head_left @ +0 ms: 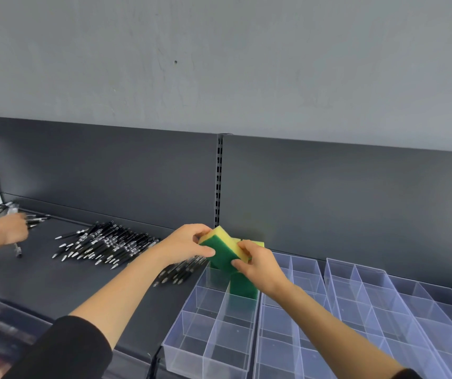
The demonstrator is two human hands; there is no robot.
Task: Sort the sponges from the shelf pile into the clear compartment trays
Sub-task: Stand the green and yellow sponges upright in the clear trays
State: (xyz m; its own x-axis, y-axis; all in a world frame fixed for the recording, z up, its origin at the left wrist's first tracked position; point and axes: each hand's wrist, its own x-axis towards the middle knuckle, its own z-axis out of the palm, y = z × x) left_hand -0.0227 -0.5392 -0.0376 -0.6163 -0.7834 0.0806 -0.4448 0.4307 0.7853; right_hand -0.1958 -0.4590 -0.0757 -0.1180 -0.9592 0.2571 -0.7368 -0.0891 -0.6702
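Note:
A yellow sponge with a green scouring face [223, 251] is held tilted in the air above the far end of the left clear compartment tray [192, 332]. My left hand [189, 243] grips its left end with fingers over the top and thumb on the green face. My right hand [257, 265] pinches its right end. Below it another green-faced sponge [242, 287] stands upright in a far compartment of that tray. A bit of yellow sponge [257, 244] shows behind my right hand; how it lies is hidden.
Two more clear compartment trays [279, 332] [400, 305] lie to the right on the dark shelf. A heap of black pens [110, 246] covers the shelf to the left. Another person's hand [8, 228] handles pens at far left. The dark back panel [329, 201] rises behind.

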